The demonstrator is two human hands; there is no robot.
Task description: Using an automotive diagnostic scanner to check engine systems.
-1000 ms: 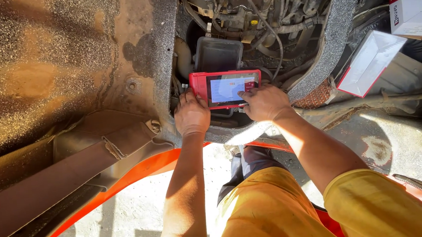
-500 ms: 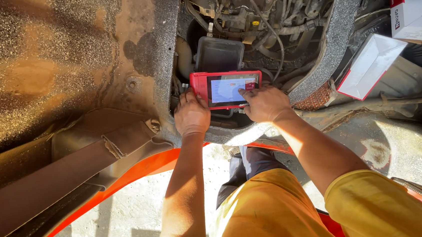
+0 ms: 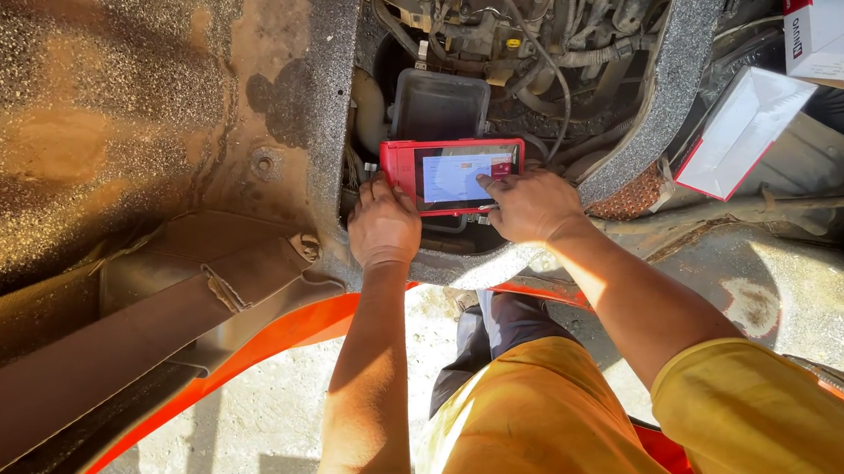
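Hands first: my left hand [image 3: 384,225] grips the left end of the red tablet [image 3: 453,174], fingers curled shut over its edge, while my right hand [image 3: 532,205] lies against the tablet's lower right corner with 1 finger stretched out onto the lit screen; the other fingers are loosely bent, and I cannot tell whether any of them clamp the casing. I see the tablet lying flat and level at the lip of the open engine bay [image 3: 525,18], its long side running left to right. Just behind the tablet sits a dark square box [image 3: 439,105], and beyond that a tangle of hoses and cables. Left of the tablet runs a rough grey felt-lined edge [image 3: 331,104], and further left a dusty brown panel [image 3: 83,143] fills the view. Right of the tablet, past a second grey lined strip [image 3: 675,77], 2 white cartons with red trim [image 3: 750,131] lie well apart from my hands. Below the tablet I see an orange body edge [image 3: 279,338], pale concrete ground [image 3: 267,430], and my yellow sleeves [image 3: 757,411].
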